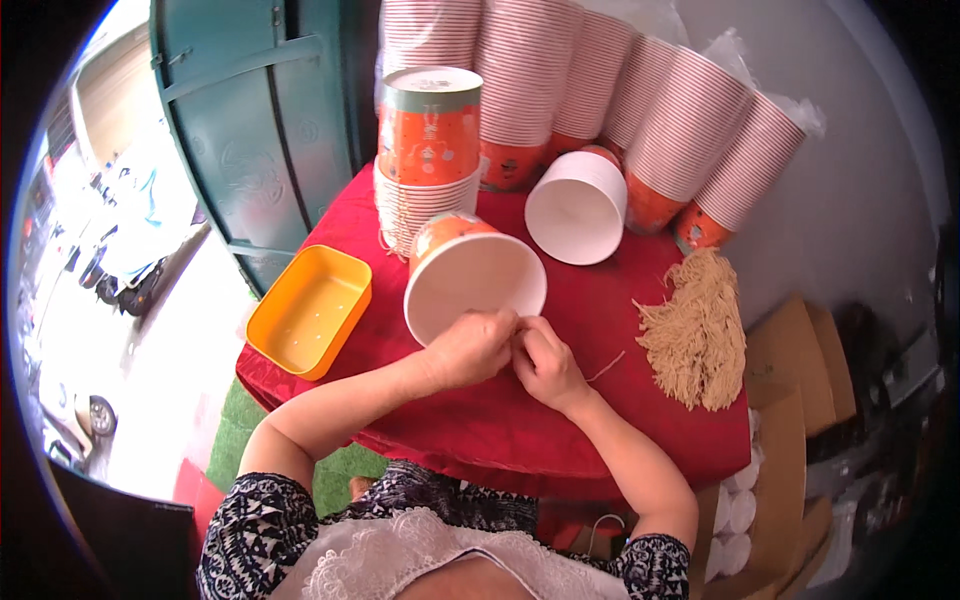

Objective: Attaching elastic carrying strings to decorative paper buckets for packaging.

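A paper bucket (475, 285), white inside and orange outside, lies tilted on the table with its mouth toward me. At the near edge of its rim my left hand (472, 347) is closed in a pinch; what its fingertips hold is hidden. My right hand (548, 365) meets it there, fingers closed on a thin tan string (607, 367) whose loose tail trails off to the right. To the right lies a thick bundle of tan strings (697, 330). Behind the bucket, upside-down buckets are nested in a stack (430, 130), with string ends hanging from its lower rims.
A yellow plastic tray (308, 312) with tiny white bits sits at the left edge of the red-covered table (600, 430). Another bucket (577, 208) lies on its side behind. Tall wrapped bucket stacks (690, 130) line the back. Cardboard boxes (790, 440) stand at the right.
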A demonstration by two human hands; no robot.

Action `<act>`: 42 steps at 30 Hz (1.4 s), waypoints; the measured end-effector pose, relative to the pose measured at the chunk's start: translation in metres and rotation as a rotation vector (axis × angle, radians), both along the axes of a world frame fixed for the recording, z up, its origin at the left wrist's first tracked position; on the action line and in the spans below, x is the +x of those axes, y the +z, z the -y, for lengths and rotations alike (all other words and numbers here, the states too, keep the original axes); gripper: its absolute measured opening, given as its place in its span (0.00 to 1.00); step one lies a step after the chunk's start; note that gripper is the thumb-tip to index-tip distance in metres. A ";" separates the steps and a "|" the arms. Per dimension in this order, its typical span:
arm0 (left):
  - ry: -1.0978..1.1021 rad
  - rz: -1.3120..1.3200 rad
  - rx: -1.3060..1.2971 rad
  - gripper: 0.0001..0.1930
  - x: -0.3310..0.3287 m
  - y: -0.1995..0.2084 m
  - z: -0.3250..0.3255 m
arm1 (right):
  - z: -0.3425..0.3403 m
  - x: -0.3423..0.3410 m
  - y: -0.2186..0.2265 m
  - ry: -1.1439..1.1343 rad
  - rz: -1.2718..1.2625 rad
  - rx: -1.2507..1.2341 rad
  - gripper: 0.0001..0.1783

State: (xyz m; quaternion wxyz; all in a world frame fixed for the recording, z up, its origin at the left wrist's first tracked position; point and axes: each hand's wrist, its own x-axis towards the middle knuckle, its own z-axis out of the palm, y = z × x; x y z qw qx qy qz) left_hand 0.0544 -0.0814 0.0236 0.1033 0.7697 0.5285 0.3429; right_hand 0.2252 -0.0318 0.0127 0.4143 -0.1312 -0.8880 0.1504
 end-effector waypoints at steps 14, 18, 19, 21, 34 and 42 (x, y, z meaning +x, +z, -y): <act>0.073 0.209 -0.359 0.11 0.009 -0.024 -0.003 | 0.016 0.012 -0.014 0.006 0.128 -0.128 0.07; 0.092 0.304 -0.356 0.11 0.011 -0.029 -0.005 | 0.017 0.010 -0.016 -0.027 0.156 -0.095 0.06; 0.095 0.304 -0.350 0.11 0.011 -0.031 -0.006 | 0.017 0.010 -0.017 -0.023 0.156 -0.089 0.06; 0.085 0.344 -0.378 0.11 0.011 -0.028 -0.007 | 0.016 0.010 -0.018 -0.051 0.163 -0.042 0.06; 0.032 0.100 -0.443 0.11 0.007 -0.024 -0.019 | 0.017 0.013 -0.018 -0.065 0.174 -0.047 0.05; -0.036 0.148 -0.309 0.10 0.007 -0.039 -0.016 | 0.022 0.022 -0.003 -0.058 0.294 -0.263 0.04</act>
